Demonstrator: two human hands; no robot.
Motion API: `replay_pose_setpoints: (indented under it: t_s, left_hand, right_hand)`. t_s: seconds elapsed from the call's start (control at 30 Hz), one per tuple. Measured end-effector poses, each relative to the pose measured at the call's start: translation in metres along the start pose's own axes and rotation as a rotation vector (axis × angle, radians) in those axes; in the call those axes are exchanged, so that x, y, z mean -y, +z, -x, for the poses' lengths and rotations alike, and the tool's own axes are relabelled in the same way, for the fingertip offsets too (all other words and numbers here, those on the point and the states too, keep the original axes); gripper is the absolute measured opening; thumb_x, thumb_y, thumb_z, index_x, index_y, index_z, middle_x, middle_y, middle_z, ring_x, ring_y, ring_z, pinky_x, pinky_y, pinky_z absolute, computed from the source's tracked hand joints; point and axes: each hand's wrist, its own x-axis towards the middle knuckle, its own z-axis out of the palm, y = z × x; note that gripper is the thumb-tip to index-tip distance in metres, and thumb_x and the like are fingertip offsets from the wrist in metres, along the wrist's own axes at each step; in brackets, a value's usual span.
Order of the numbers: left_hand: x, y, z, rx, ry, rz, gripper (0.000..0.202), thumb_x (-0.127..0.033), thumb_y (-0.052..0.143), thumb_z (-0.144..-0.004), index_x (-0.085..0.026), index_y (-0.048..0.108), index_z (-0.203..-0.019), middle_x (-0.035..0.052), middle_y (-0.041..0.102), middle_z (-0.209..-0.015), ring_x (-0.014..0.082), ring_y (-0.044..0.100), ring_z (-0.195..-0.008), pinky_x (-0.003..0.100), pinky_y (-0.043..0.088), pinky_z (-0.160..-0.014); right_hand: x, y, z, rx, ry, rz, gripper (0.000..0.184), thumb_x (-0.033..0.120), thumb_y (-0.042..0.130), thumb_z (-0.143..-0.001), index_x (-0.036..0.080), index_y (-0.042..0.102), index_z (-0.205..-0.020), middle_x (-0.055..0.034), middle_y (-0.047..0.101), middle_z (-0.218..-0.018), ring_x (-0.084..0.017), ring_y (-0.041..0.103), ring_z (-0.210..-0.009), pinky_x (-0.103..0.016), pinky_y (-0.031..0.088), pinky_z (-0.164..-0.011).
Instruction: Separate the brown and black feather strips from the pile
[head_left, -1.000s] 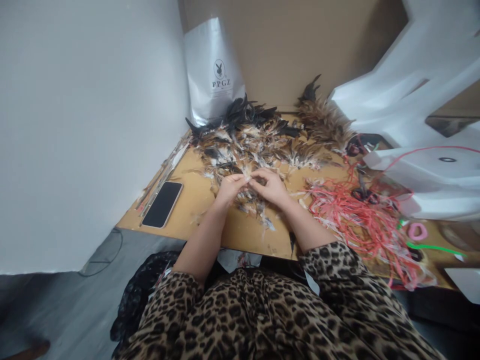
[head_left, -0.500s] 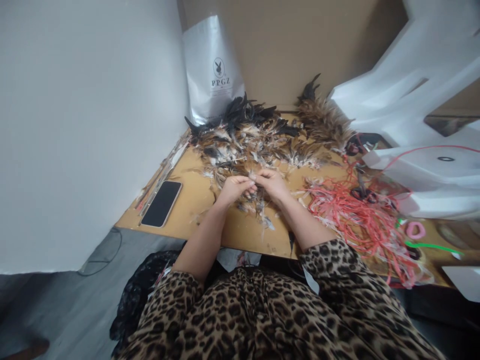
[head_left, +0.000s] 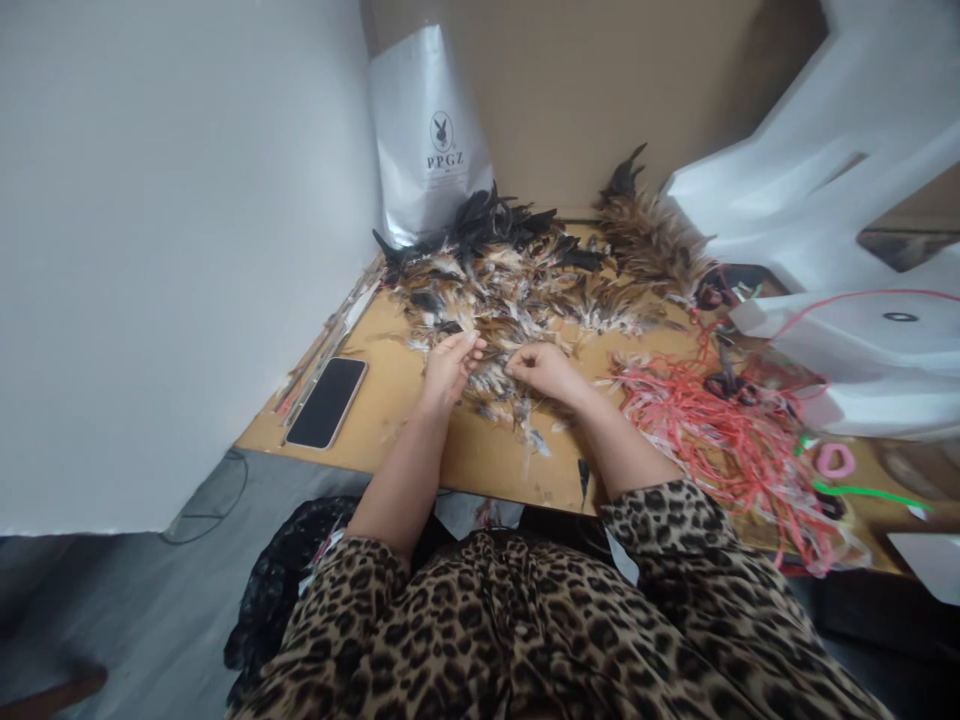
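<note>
Over the near part of a heap of brown, white and black feathers (head_left: 499, 265), my two hands are held apart. The fingertips of my left hand (head_left: 451, 366) are pinched together. A pale bit shows by them, but I cannot tell whether it is held or part of the heap. My right hand (head_left: 546, 371) is curled, thumb against forefinger, and whatever it grips is too small to make out. Loose feathers (head_left: 517, 408) lie on the table between and below my hands.
A phone (head_left: 327, 402) lies at the left of the yellowish table (head_left: 382, 400). A silver bag (head_left: 431, 130) stands behind the feathers. Red and white strings (head_left: 712, 430) are piled at the right, near a white machine (head_left: 862, 340). Brown feathers (head_left: 652, 245) lean at the back right.
My hands were together at the fingertips; now they have parted. My left hand has moved a little left and up, while my right hand has shifted slightly lower.
</note>
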Motion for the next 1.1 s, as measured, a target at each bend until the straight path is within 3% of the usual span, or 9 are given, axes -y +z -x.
replay_pose_setpoints:
  t_s: [0.13, 0.23, 0.37, 0.47, 0.63, 0.8, 0.97, 1.1]
  left_hand:
    - [0.000, 0.000, 0.000, 0.003, 0.014, 0.025, 0.022, -0.024, 0.069, -0.062, -0.014, 0.062, -0.079, -0.0001, 0.063, -0.068, 0.0019, 0.051, -0.052, 0.013, 0.032, -0.045]
    - [0.000, 0.001, 0.001, -0.003, 0.019, 0.008, 0.021, -0.025, 0.069, -0.062, -0.014, 0.062, -0.078, -0.0001, 0.064, -0.069, 0.0018, 0.051, -0.052, 0.013, 0.033, -0.045]
    - [0.000, 0.001, 0.001, -0.004, 0.025, -0.006, 0.021, -0.026, 0.069, -0.062, -0.013, 0.062, -0.077, -0.0002, 0.064, -0.068, 0.0017, 0.051, -0.051, 0.014, 0.033, -0.045]
    - [0.000, 0.000, 0.001, 0.017, 0.038, 0.012, 0.021, -0.026, 0.070, -0.062, -0.013, 0.062, -0.078, -0.0003, 0.063, -0.068, 0.0018, 0.051, -0.052, 0.014, 0.033, -0.046]
    - [0.000, 0.000, 0.001, 0.007, 0.034, 0.012, 0.022, -0.026, 0.069, -0.062, -0.014, 0.062, -0.079, -0.0005, 0.064, -0.069, 0.0019, 0.051, -0.052, 0.014, 0.033, -0.045]
    - [0.002, 0.002, 0.002, 0.017, 0.018, -0.030, 0.025, -0.028, 0.070, -0.061, -0.013, 0.062, -0.079, 0.0019, 0.066, -0.071, 0.0028, 0.053, -0.052, 0.014, 0.033, -0.045]
    - [0.006, 0.007, 0.007, 0.118, -0.065, -0.164, 0.025, -0.030, 0.069, -0.062, -0.012, 0.063, -0.078, 0.0063, 0.068, -0.078, 0.0057, 0.056, -0.054, 0.015, 0.035, -0.045]
    - [0.008, 0.009, 0.010, 0.239, -0.188, -0.110, 0.022, -0.026, 0.068, -0.065, -0.011, 0.063, -0.081, 0.0070, 0.068, -0.081, 0.0053, 0.057, -0.054, 0.013, 0.037, -0.044]
  right_hand:
    - [0.011, 0.007, 0.003, -0.026, -0.033, 0.146, 0.025, 0.039, 0.054, -0.071, 0.017, 0.065, -0.070, 0.0003, 0.060, -0.060, -0.010, 0.049, -0.053, -0.022, 0.034, -0.052]
    - [0.019, 0.015, 0.006, -0.079, -0.011, 0.386, 0.026, 0.043, 0.058, -0.068, 0.020, 0.066, -0.076, -0.0025, 0.064, -0.065, -0.014, 0.053, -0.057, -0.024, 0.034, -0.053]
    - [0.019, 0.021, 0.007, -0.136, 0.003, 0.549, 0.013, 0.031, 0.058, -0.067, 0.020, 0.064, -0.068, -0.0045, 0.064, -0.064, -0.015, 0.054, -0.058, -0.024, 0.033, -0.052]
    - [0.013, 0.017, 0.004, -0.120, 0.024, 0.336, 0.010, 0.025, 0.055, -0.067, 0.019, 0.062, -0.063, -0.0014, 0.062, -0.059, -0.012, 0.051, -0.053, -0.023, 0.033, -0.051]
    - [0.007, 0.006, -0.002, -0.174, 0.234, -0.294, 0.023, 0.037, 0.065, -0.061, 0.017, 0.054, -0.059, 0.0051, 0.048, -0.044, -0.005, 0.036, -0.039, -0.020, 0.026, -0.041]
    - [0.005, 0.000, -0.007, -0.190, 0.337, -0.815, 0.035, 0.043, 0.072, -0.052, 0.016, 0.051, -0.059, 0.0029, 0.056, -0.054, -0.004, 0.038, -0.037, -0.019, 0.025, -0.036]
    - [0.002, 0.004, -0.009, -0.260, 0.274, -0.886, 0.034, 0.042, 0.073, -0.054, 0.017, 0.051, -0.060, 0.0045, 0.052, -0.053, -0.004, 0.038, -0.040, -0.018, 0.026, -0.038]
    - [0.005, 0.011, -0.008, -0.261, 0.190, -0.873, 0.033, 0.041, 0.072, -0.056, 0.017, 0.051, -0.059, 0.0058, 0.046, -0.047, -0.004, 0.037, -0.041, -0.019, 0.028, -0.041]
